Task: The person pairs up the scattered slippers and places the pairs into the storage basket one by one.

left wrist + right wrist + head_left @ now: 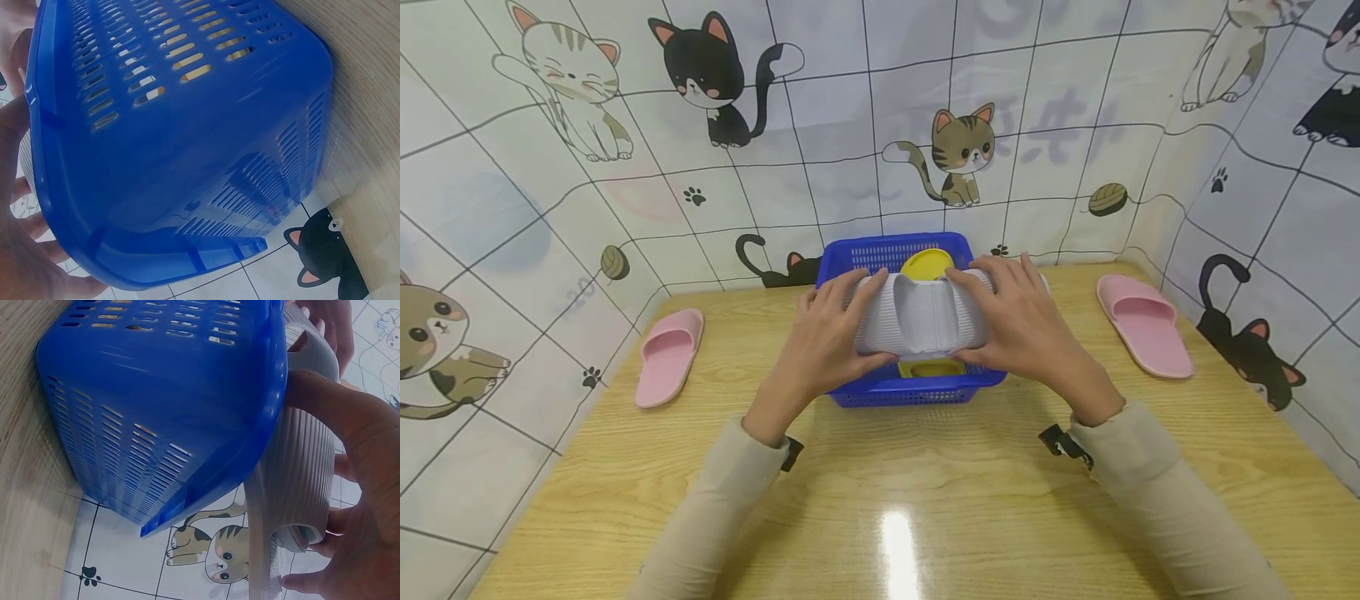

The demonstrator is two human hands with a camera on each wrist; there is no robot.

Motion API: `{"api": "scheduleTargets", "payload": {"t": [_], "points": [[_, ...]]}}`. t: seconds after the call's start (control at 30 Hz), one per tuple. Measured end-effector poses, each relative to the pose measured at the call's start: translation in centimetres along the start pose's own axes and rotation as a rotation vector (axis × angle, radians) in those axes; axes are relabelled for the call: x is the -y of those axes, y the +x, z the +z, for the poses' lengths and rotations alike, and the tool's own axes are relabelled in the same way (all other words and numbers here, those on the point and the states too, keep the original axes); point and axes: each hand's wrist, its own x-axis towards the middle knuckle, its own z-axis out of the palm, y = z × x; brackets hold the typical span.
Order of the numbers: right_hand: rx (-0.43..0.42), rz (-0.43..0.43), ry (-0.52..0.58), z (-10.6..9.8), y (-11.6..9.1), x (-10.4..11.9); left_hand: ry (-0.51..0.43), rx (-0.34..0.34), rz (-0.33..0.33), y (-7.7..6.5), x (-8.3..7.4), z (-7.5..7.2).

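Both hands hold light grey slippers (927, 321) with ribbed straps, lying crosswise over the blue basket (906, 396). My left hand (822, 337) grips the left end, its fingers over the top and the thumb along the near side. At the other end, my right hand (1018, 321) grips in the same way. In the right wrist view, a ribbed strap (303, 462) shows beyond the basket's rim, with fingers around it. Yellow things (928, 263) lie in the basket under the slippers, mostly hidden by them.
A pink slipper (670, 358) lies on the wooden table (880, 492) at the left. Another pink slipper (1146, 325) lies at the right. Behind the basket stands a tiled backdrop (842, 108) with cartoon cats, which also encloses both sides.
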Motion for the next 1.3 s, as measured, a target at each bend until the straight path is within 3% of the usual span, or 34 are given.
{"api": "scheduleTargets", "payload": {"t": [1.3], "points": [[-0.006,-0.008,-0.022,0.15,-0.05,0.09,-0.008,-0.002,-0.004,-0.04,-0.37,0.27]]}}
